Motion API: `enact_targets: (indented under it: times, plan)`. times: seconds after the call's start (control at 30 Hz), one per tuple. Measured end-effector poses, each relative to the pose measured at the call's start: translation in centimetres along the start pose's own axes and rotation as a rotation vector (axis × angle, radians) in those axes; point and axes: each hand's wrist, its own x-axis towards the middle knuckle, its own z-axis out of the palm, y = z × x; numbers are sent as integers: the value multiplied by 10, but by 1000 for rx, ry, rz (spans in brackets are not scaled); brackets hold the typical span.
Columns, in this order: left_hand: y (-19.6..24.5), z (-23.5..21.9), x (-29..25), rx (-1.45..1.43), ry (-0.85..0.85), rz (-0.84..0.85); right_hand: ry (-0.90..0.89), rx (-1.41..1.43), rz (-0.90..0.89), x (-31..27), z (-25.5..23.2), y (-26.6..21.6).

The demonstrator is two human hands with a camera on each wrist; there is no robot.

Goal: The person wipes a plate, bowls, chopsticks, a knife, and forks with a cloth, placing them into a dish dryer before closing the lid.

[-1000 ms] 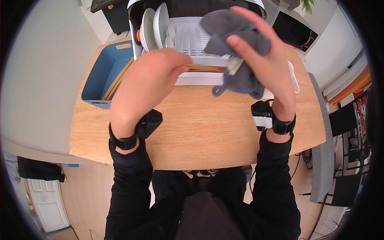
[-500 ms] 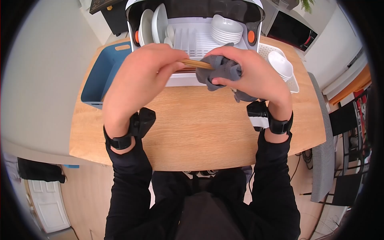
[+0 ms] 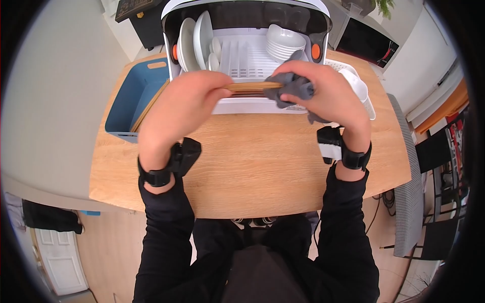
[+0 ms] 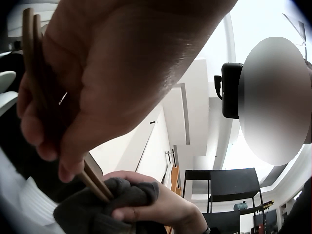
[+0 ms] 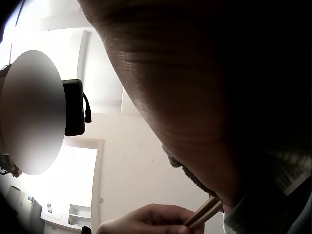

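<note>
Wooden chopsticks (image 3: 247, 86) stretch between the two hands, level in front of the dish rack. My left hand (image 3: 187, 108) pinches them at one end between thumb and fingers. At the other end my right hand (image 3: 328, 93) grips a bunched dark grey cloth (image 3: 290, 91), wrapped around the sticks. In the left wrist view, two chopstick shafts (image 4: 95, 183) run from the left fingers into the cloth (image 4: 92, 209). Their far tips are hidden in its folds.
A white dish rack (image 3: 240, 103) with a raised dark lid holds upright plates (image 3: 188, 45) and stacked bowls (image 3: 284, 43). A blue basket (image 3: 118, 113) with wooden sticks (image 3: 150, 106) stands left. On the right, white bowls (image 3: 357, 87) sit in a white basket (image 3: 373, 108).
A second ago the right hand held the cloth up, spread looser. It then came down and left, wrapped the cloth around the chopsticks, and has since slid slightly right along them.
</note>
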Motion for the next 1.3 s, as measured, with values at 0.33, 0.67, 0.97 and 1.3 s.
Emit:
enact_targets:
  times: [0.33,0.67,0.97,1.3]
  plan:
    - [-18,-24,1,-479,-79,-193,220,557,217,10,-7,26]
    - [9,16,15,-420,-248,-195,327,1306,148,30,44,-22]
    - [9,12,16,-151,213,-196,396,437,33,26,49,-17]
    - [13,17,23,-504,333,-83,333,457,-59,28,55,-23]
